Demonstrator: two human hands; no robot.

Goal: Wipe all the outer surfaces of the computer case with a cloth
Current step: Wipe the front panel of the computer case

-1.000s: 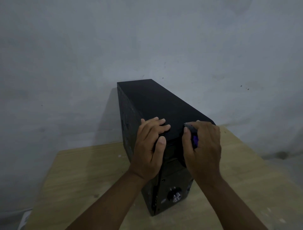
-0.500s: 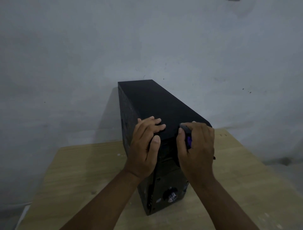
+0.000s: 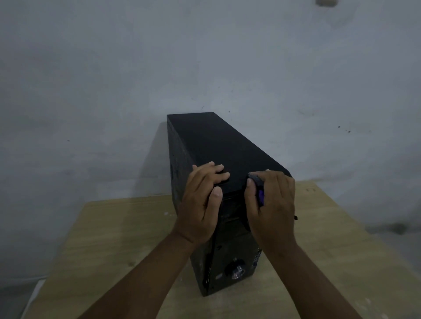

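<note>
A black computer case [image 3: 218,145] stands upright on a wooden table [image 3: 118,230], its front panel with a round silver knob facing me. My left hand [image 3: 201,205] rests on the near top-left corner of the case, fingers laid over the top edge and thumb against the front. My right hand [image 3: 272,205] grips a dark cloth with a purple patch [image 3: 259,190] and presses it against the near top-right corner of the case. Most of the cloth is hidden under that hand.
A bare grey wall [image 3: 205,57] rises close behind the case and table. The table's right and left edges drop to a dim floor. A small fixture [image 3: 326,2] shows on the wall at the top edge.
Both hands stay on the near top edge of the case. The right hand with the cloth has shifted slightly left and down along the front corner; the view shifted a little.
</note>
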